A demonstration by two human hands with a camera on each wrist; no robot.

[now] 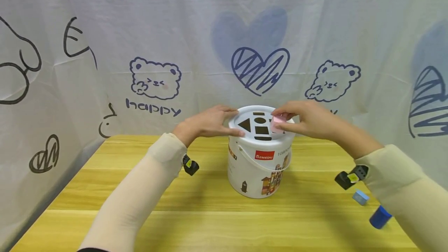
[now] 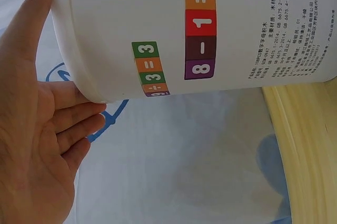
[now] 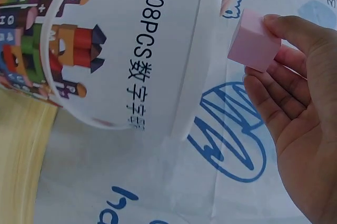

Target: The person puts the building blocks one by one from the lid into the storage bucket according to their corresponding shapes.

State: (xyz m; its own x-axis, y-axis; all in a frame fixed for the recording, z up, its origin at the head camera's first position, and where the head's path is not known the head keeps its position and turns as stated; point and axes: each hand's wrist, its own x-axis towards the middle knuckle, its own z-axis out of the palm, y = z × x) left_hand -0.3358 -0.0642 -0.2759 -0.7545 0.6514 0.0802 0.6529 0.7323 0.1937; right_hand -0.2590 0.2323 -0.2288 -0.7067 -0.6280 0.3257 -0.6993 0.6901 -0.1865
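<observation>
A white bucket (image 1: 245, 174) stands upright on the table, topped by a white lid (image 1: 250, 111) with dark cut-outs of several shapes. My left hand (image 1: 204, 121) rests against the lid's left rim, thumb at the front and fingers toward the back. In the left wrist view its lower fingers (image 2: 79, 124) lie loosely beside the rim. Over the right side of the lid, my right hand (image 1: 311, 121) pinches a pink block (image 3: 255, 40) between thumb and fingers. The cut-out under the block is partly hidden.
On the table's right side lie a light blue block (image 1: 360, 197) and a dark blue cylinder (image 1: 380, 217), close to the right forearm. The bucket's thin white handle (image 1: 259, 166) hangs down its front. A printed cloth (image 1: 210, 69) hangs behind the wooden table (image 1: 196, 221).
</observation>
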